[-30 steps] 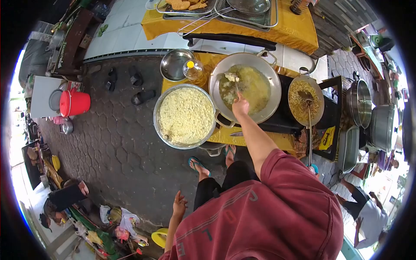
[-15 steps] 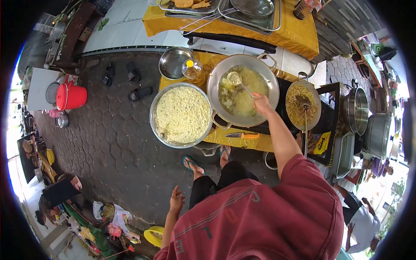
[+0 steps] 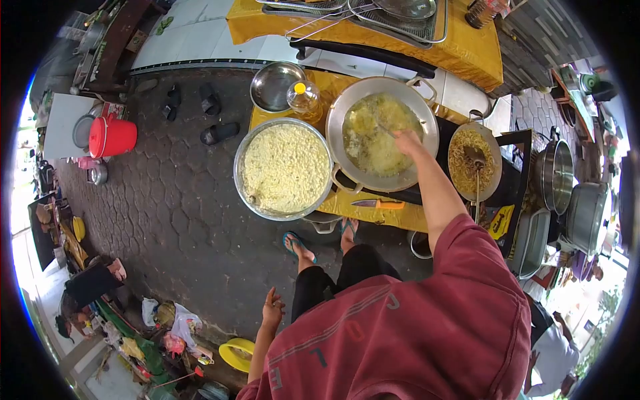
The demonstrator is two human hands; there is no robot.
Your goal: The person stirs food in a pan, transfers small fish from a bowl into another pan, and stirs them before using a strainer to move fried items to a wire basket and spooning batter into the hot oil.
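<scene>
My right hand [image 3: 408, 142] is closed round the handle of a ladle [image 3: 385, 129] above a wide wok [image 3: 340, 110]. The ladle's bowl is down in the bubbling oil [image 3: 380, 160] and hard to make out. Left of the wok stands a large metal basin [image 3: 238, 180] full of pale yellow, lumpy batter [image 3: 283, 170]. Down beside my body hangs my left hand [image 3: 272, 310], holding nothing, its fingers apart. An orange-handled knife [image 3: 380, 204] lies on the yellow cloth just in front of the wok.
A smaller wok [image 3: 490, 143] of noodle-like food with a spatula [image 3: 477, 177] stands right. Behind the basin are an oil bottle [image 3: 303, 100] and a steel bowl [image 3: 267, 87]. Wire baskets [image 3: 407, 30] rest on the far table. Another person [image 3: 557, 353] is at lower right.
The ladle's bowl, visible with batter at the oil's surface before, has sunk into the oil. My right hand has shifted slightly, and the view has moved a little. My left hand stays low.
</scene>
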